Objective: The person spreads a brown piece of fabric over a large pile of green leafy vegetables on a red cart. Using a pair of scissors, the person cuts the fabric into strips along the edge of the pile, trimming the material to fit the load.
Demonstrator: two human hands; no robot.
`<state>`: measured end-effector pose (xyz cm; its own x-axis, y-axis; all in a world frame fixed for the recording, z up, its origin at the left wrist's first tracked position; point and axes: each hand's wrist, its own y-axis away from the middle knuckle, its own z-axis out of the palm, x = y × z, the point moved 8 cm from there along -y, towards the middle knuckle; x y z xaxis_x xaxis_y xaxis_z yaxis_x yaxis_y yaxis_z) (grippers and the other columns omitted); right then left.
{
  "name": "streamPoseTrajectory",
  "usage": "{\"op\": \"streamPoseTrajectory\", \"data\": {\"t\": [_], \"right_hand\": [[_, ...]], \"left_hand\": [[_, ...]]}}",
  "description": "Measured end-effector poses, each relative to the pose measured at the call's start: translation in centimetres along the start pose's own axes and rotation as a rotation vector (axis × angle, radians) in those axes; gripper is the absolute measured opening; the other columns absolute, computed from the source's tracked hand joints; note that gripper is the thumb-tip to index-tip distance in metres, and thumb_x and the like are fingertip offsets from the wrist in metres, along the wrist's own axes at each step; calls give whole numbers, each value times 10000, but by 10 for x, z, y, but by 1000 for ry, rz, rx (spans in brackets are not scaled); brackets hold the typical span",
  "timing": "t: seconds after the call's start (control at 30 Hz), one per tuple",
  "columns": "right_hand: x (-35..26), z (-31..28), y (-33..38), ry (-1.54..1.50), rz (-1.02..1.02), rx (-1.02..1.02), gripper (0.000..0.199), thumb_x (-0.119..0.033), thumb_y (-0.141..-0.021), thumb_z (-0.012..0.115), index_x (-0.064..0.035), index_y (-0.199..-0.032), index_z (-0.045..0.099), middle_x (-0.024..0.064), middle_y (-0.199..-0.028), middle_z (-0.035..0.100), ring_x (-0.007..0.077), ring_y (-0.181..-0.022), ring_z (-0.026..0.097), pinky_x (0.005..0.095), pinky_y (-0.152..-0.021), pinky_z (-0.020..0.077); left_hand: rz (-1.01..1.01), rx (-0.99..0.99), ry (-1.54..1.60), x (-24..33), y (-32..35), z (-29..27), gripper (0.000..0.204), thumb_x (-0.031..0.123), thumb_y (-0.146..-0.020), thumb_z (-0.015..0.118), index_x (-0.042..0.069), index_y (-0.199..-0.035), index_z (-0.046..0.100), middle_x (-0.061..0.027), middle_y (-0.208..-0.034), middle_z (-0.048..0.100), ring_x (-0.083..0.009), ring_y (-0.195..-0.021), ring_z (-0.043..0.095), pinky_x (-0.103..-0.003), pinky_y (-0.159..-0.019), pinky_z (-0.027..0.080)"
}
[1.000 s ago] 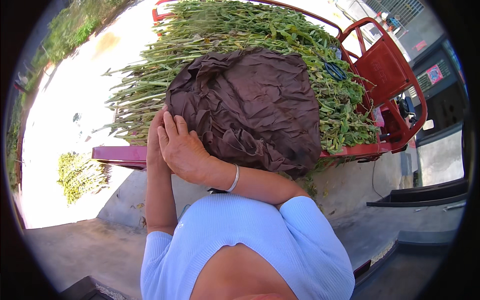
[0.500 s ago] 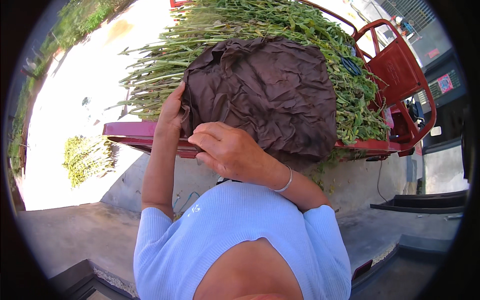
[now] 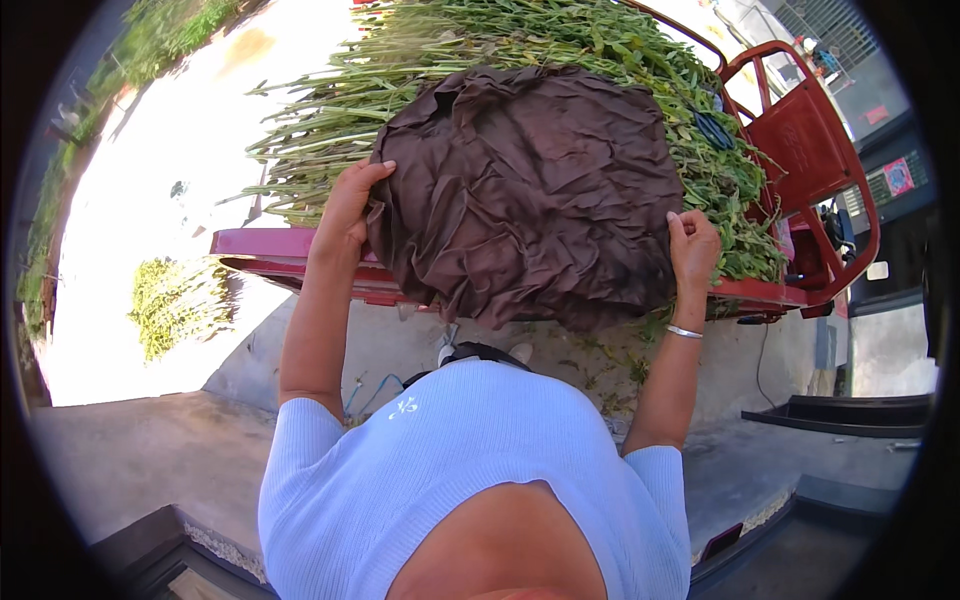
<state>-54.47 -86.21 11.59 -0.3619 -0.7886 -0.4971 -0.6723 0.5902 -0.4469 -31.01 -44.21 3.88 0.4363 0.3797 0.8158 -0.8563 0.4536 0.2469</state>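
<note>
A crumpled dark brown cloth (image 3: 530,190) lies spread over a thick heap of cut green stalks (image 3: 330,130), its near edge hanging over the side of a red cart (image 3: 290,245). At the cloth's left edge my left hand (image 3: 350,200) grips it between thumb and fingers. My right hand (image 3: 693,245), with a silver bangle on the wrist, pinches the right edge of the same cloth. Folds of fabric hide some of the left fingers.
A red metal frame with a panel (image 3: 800,150) rises at the cart's right end. On the sunlit ground at left lies a smaller bundle of plants (image 3: 180,310). Dark scissors-like loops (image 3: 713,130) rest on the stalks. Dark framed ledges stand at lower left and right.
My right hand has moved from the cloth's lower left across to its right edge and closed on it. My left hand stays at the left edge. The near edge of the cloth hangs differently.
</note>
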Motion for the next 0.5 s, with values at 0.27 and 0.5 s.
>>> {"op": "streamPoseTrajectory", "data": {"t": [0.27,0.5], "right_hand": [[4,21,-18,215,15,-257,331,-259,-821,707,43,-844,574,104,-637,577,235,-577,506,360,-585,423],[88,-4,-39,-685,402,110,179,-143,-885,629,35,-869,628,-8,-722,574,73,-660,471,251,-622,400]], "left_hand": [[-46,144,231,-8,3,-21,242,152,-900,529,-43,-1024,602,-151,-1009,667,-243,-860,665,-370,-791,555],[41,132,95,4,3,-5,347,210,-965,458,-83,-1115,568,-169,-1035,660,-267,-893,668,-376,-825,554]]}}
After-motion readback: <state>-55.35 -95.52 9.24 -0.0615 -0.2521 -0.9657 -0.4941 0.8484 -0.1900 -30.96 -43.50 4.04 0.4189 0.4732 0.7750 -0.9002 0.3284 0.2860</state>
